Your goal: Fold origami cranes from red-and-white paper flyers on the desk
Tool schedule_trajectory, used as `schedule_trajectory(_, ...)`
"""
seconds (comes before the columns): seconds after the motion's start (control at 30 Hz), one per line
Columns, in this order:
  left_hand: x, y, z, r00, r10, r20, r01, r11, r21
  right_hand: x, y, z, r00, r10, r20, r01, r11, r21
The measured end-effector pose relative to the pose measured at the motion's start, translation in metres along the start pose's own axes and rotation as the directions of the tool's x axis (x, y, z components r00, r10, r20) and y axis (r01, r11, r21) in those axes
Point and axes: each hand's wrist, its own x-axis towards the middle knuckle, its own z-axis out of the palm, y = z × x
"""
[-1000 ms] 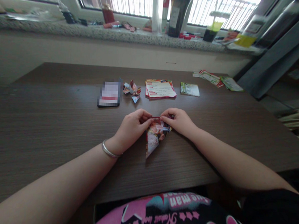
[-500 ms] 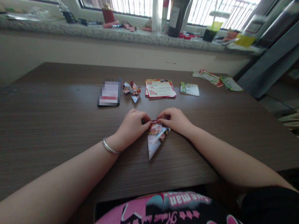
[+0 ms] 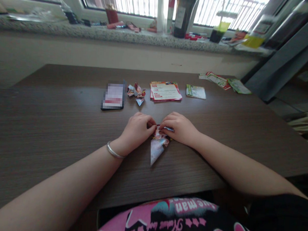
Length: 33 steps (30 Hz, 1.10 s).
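You are working at a dark, wood-grained table that is standing below a speckled stone sill, where bottles and small items are crowding before a bright window. A grey curtain is hanging at the right. The folded paper, glossy and printed in colour, is lying between your hands near the table's front, tapering to a point towards you. Your left hand, below which a silvery bangle is circling the wrist, is pinching its upper left edge; your right hand is closing curled fingers on its upper right. Beyond, a pixelated flat device, an angular creased paper piece, a card stack and a smaller stack are forming a row. Compared with half a second ago, your right fingers are reaching further inward, covering more of the paper, while your left hand is staying almost in place.
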Motion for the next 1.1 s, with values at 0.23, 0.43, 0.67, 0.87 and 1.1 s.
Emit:
schedule_trajectory(0.23, 0.0, -0.004, -0.001, 1.0, -0.013, -0.01, 0.013, 1.0, 0.007, -0.006, -0.009, -0.005, 0.995, -0.061, 0.084, 0.063, 0.998, -0.029)
schedule_trajectory(0.43, 0.002, -0.006, -0.003, 0.999, -0.041, -0.001, 0.041, 0.998, 0.052, -0.008, -0.005, -0.002, 0.991, -0.12, 0.057, 0.125, 0.987, -0.098)
schedule_trajectory(0.67, 0.004, -0.014, -0.012, 0.994, -0.104, -0.016, 0.105, 0.986, 0.133, -0.008, -0.002, -0.001, 0.985, -0.171, 0.027, 0.173, 0.98, -0.103)
schedule_trajectory(0.87, 0.007, -0.024, -0.016, 0.989, -0.14, -0.048, 0.146, 0.971, 0.19, -0.009, -0.004, -0.001, 0.979, -0.193, 0.059, 0.197, 0.978, -0.069)
schedule_trajectory(1.1, 0.007, -0.025, -0.016, 0.99, -0.13, -0.051, 0.138, 0.963, 0.233, -0.01, -0.005, -0.001, 0.98, -0.186, 0.065, 0.189, 0.98, -0.053)
